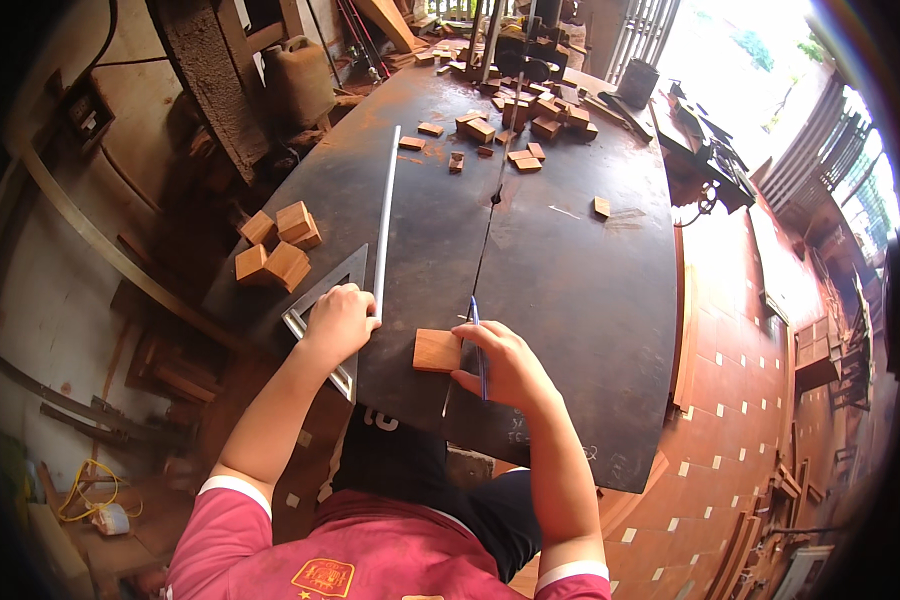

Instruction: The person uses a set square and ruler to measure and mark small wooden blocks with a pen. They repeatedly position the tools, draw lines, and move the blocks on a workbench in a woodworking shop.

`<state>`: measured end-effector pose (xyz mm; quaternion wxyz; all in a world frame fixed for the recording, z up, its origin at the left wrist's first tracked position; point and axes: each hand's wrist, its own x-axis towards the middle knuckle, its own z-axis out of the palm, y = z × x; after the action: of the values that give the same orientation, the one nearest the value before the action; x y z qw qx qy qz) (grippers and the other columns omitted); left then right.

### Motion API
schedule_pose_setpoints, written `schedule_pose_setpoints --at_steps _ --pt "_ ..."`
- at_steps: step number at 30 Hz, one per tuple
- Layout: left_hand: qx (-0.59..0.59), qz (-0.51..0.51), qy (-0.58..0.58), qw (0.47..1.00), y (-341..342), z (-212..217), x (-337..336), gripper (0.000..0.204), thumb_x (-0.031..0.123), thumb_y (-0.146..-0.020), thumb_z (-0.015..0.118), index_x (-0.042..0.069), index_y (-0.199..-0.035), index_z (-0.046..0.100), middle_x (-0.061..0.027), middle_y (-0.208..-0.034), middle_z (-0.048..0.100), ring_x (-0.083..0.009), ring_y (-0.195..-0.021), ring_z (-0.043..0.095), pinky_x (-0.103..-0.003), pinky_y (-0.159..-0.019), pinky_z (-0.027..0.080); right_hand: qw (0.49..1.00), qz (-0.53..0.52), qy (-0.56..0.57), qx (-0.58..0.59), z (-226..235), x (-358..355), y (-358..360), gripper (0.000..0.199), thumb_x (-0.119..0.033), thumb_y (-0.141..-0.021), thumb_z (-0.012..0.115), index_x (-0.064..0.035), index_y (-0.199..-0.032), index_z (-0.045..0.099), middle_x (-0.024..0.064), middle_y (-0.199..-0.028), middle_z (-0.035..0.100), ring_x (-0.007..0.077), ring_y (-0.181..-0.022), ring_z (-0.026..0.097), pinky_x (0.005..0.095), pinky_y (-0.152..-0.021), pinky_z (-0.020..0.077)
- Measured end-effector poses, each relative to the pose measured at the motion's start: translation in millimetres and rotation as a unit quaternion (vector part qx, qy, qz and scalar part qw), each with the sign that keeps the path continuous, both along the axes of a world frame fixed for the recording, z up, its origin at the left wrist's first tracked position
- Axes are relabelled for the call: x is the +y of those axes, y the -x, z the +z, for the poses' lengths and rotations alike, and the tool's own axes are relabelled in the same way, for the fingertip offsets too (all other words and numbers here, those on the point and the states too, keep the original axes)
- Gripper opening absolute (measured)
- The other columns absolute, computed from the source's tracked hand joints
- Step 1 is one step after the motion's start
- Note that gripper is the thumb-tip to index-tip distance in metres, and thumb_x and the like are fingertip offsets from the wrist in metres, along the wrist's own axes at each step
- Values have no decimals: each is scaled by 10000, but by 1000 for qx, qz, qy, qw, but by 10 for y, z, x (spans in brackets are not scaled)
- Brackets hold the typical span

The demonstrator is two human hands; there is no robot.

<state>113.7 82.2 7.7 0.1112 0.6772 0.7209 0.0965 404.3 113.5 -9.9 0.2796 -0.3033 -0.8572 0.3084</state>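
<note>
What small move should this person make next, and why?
Perhaps slide the triangular frame toward the wooden block: the left hand is on the frame, which lies apart from the block, while the right hand holds a pen at the block's edge.

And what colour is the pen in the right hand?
The pen in the right hand is blue, seen in the head view.
</note>
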Motion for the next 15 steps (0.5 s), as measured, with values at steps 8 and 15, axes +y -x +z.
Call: schedule_pose_setpoints --at_steps 8,15 --pt "73 -47 -85 993 12 -137 -27 192 223 -831 832 44 -892 800 -121 -959 723 -329 -1000 685 -440 -911 535 1000 -1 -19 10 -78 14 -13 525 -161 -759 869 -86 -1234 658 151 -1153 699 379 -1076 673 440 -931 558" --pt "23 -63 -97 993 67 -38 -66 257 244 -850 824 41 -998 771 -127 -1009 707 -330 -1023 678 -445 -895 530 1000 1 18 0 10 21 53 559 -160 -755 864 -73 -1262 646 162 -1161 692 393 -1103 664 454 -970 546"
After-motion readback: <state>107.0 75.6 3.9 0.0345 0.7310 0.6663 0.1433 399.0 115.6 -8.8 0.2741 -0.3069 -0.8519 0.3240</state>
